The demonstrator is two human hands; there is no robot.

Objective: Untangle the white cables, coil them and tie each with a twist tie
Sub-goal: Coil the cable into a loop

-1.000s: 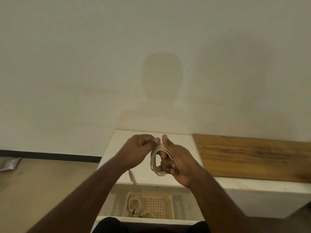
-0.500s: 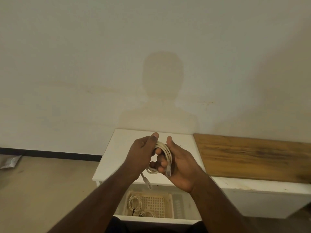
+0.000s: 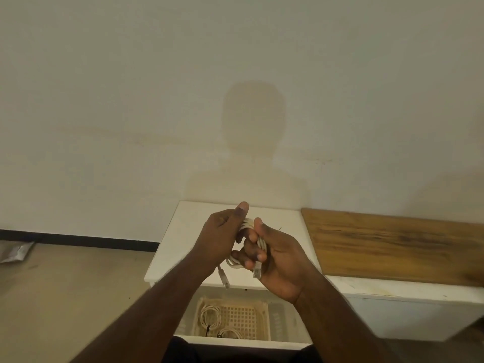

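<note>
Your right hand is curled round a white cable that is wound into a small coil. Your thumb sits on top of the loops and your fingers wrap them from below. One plug end of the cable lies against your right palm, pointing down.

Your left hand grips the same coil from the other side, with its thumb sticking up above the loops. The other plug end hangs loose below your left wrist.

You hold the coil in the air, above a white table top. To the right of that top lies a brown wooden board on a white bench.

Below your hands, under the table top, sits a cream basket with a grid of holes in its floor. Two more white coiled cables lie in it, at the left and at the front. Each one seems to have a small dark tie on it, but they are too small to see well.

On the floor far to the left lies a shiny silver bag, next to the wall.
</note>
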